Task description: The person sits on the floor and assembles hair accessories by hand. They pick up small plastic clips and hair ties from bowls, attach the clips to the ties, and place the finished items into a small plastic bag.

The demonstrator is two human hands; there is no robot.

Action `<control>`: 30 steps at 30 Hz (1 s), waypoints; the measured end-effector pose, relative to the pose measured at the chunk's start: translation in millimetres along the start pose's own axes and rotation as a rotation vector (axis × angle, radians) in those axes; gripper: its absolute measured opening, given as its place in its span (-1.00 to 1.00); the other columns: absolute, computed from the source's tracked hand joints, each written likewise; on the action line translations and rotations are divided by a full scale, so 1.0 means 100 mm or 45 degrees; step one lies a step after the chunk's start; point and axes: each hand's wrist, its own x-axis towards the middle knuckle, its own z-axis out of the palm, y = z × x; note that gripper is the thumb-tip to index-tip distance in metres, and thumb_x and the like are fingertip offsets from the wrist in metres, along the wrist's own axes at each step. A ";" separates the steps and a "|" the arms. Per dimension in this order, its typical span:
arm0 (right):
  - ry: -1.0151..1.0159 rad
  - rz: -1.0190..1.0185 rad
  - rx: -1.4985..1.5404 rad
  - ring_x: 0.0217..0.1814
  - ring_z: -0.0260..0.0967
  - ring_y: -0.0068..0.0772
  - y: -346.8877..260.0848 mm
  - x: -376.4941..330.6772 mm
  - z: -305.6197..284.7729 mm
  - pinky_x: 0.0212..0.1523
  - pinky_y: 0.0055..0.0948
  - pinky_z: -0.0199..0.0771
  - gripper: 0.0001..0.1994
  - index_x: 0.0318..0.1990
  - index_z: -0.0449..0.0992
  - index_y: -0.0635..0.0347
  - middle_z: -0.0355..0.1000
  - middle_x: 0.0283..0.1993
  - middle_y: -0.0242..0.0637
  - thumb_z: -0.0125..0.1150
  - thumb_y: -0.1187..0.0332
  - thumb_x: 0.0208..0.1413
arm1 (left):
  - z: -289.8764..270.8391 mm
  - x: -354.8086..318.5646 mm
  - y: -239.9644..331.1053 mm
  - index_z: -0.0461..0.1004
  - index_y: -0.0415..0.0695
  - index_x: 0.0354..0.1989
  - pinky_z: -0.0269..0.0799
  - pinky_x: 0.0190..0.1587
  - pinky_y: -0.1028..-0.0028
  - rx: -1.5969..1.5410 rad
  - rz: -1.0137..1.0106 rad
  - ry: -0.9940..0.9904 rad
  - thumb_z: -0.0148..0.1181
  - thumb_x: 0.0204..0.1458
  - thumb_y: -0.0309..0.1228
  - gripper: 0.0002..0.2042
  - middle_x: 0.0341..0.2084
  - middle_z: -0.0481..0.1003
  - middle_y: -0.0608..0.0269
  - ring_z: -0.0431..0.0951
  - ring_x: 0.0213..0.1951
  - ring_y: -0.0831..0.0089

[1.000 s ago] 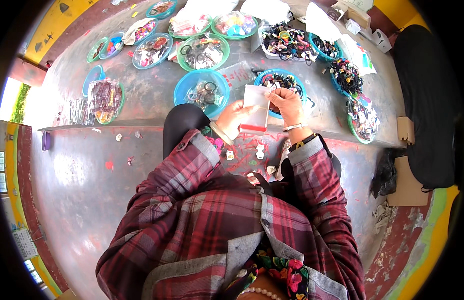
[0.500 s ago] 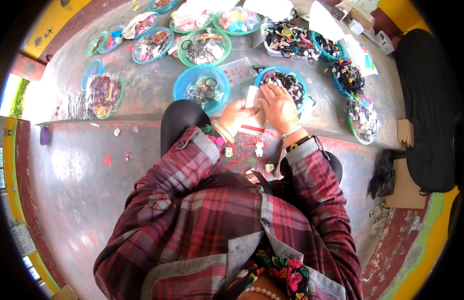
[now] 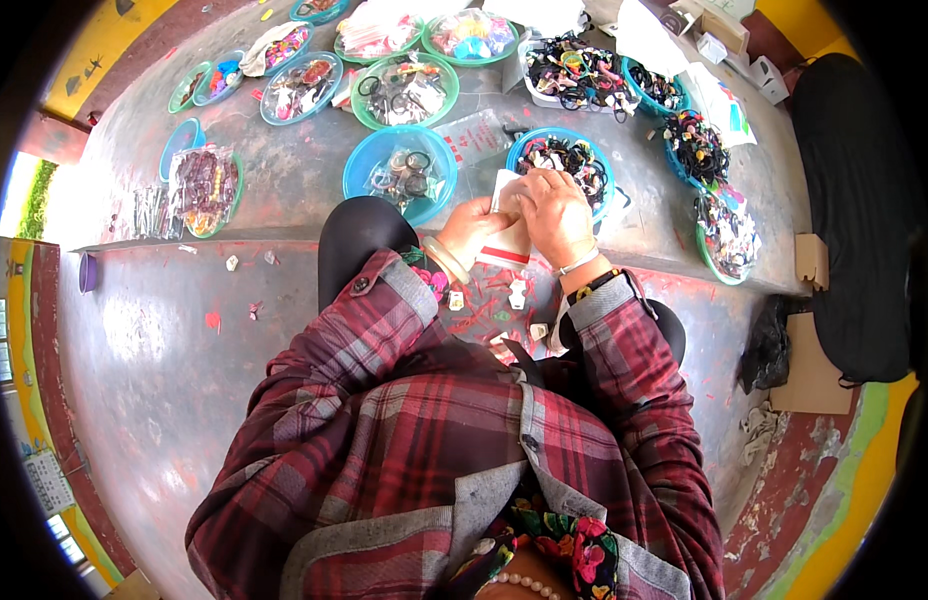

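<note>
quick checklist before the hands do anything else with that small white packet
1. Left hand on the white packet: ok, fingers touch its left edge.
2. Right hand on the packet: ok, it covers the top right part.
3. Packet lifted off the floor: cannot tell, the hands hide its upper part.
4. Blue bowl of dark hair ties close to the right hand: ok, just beyond it.
5. Blue bowl with rings near the left hand: ok, upright, just beyond it.
6. What is inside the packet: cannot tell, too small.
</note>
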 end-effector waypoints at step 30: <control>0.136 -0.168 -0.290 -0.29 0.34 -0.26 0.05 -0.01 0.03 -0.28 -0.29 0.26 -0.93 -0.46 0.46 0.07 0.38 -0.39 -0.37 0.08 0.35 -0.11 | -0.04 0.02 -0.08 0.39 -0.26 -0.13 0.38 -0.22 0.56 -0.037 0.015 -0.049 0.03 0.05 -0.42 -0.76 -0.31 0.48 0.28 0.48 -0.30 0.57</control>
